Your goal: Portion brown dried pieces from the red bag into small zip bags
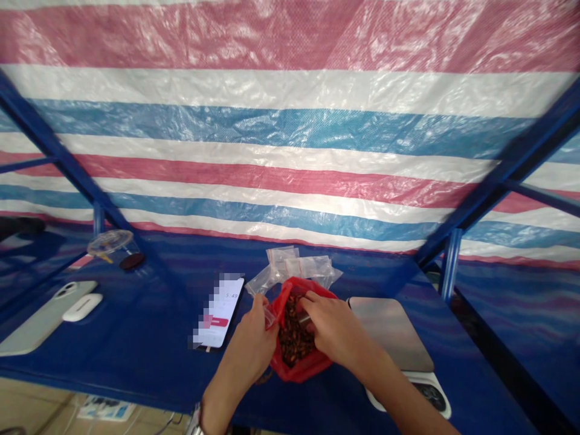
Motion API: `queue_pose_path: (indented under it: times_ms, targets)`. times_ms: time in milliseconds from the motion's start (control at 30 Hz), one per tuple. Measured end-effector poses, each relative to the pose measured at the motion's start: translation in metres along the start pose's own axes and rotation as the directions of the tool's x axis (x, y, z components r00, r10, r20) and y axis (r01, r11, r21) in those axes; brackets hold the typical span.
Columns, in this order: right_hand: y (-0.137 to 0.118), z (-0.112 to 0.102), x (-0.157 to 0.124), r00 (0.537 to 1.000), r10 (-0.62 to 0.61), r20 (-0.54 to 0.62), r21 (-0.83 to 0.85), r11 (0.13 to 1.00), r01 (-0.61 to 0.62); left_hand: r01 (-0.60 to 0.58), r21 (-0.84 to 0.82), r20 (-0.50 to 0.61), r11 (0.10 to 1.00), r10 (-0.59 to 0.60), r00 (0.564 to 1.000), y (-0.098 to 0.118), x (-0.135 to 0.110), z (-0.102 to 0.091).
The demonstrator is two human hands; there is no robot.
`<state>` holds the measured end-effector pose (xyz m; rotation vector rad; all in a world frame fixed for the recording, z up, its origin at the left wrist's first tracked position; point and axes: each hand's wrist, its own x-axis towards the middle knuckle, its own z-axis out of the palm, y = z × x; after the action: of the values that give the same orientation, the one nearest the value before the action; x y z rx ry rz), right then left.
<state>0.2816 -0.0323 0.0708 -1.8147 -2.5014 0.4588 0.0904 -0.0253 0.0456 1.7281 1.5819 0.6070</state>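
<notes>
A red plastic bag (pixel 299 368) full of small dark brown pieces lies open on the blue table. My left hand (pixel 254 341) is closed on a small clear plastic bag (pixel 270 314) at the red bag's left rim. My right hand (pixel 333 329) reaches into the red bag from the right, its fingers pinched around a small dark metal thing I cannot make out. Several empty clear zip bags (pixel 299 269) lie in a heap just behind the red bag.
A kitchen scale (pixel 399 338) with a steel plate stands right of the red bag. A lit phone (pixel 220 311) lies to the left. Further left are a white phone (pixel 45 314), a white case (pixel 82 306) and a clear lidded cup (pixel 115 248). Blue shelf posts (pixel 451 260) frame the striped tarp.
</notes>
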Motion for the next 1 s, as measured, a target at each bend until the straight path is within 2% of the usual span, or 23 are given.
queue_pose_path:
  times_ms: [100, 200, 300, 500, 667, 800, 1000]
  targets:
    - [0.003, 0.009, 0.005, 0.998, 0.012, -0.06, 0.087, 0.996, -0.006, 0.016, -0.118, 0.028, 0.993, -0.013, 1.0, 0.0, 0.003, 0.001]
    - [0.002, 0.014, 0.006, 0.997, 0.034, -0.072, 0.162, 0.987, -0.022, 0.0, -0.179, 0.002, 0.984, 0.0, 1.0, -0.001, 0.005, 0.0]
    - [-0.002, 0.017, 0.006, 0.996, 0.008, -0.092, 0.236, 0.972, 0.014, 0.018, -0.24, 0.008, 0.971, -0.017, 1.0, -0.001, 0.006, 0.0]
    - [-0.001, 0.029, 0.008, 0.992, 0.006, -0.128, 0.445, 0.894, 0.052, 0.054, -0.298, 0.028, 0.953, -0.047, 0.998, 0.002, 0.006, -0.004]
    - [0.008, 0.03, 0.01, 0.993, 0.005, -0.116, 0.624, 0.779, 0.069, 0.009, -0.174, -0.099, 0.985, -0.027, 0.995, -0.007, 0.009, -0.006]
    - [0.018, 0.022, 0.009, 0.995, 0.026, -0.097, 0.69, 0.722, 0.048, -0.03, -0.184, -0.191, 0.982, -0.005, 0.982, -0.012, 0.012, -0.008]
    - [0.034, -0.002, 0.002, 0.992, -0.035, -0.121, 0.772, 0.625, 0.116, -0.15, -0.272, -0.311, 0.951, 0.061, 0.948, 0.009, 0.008, -0.012]
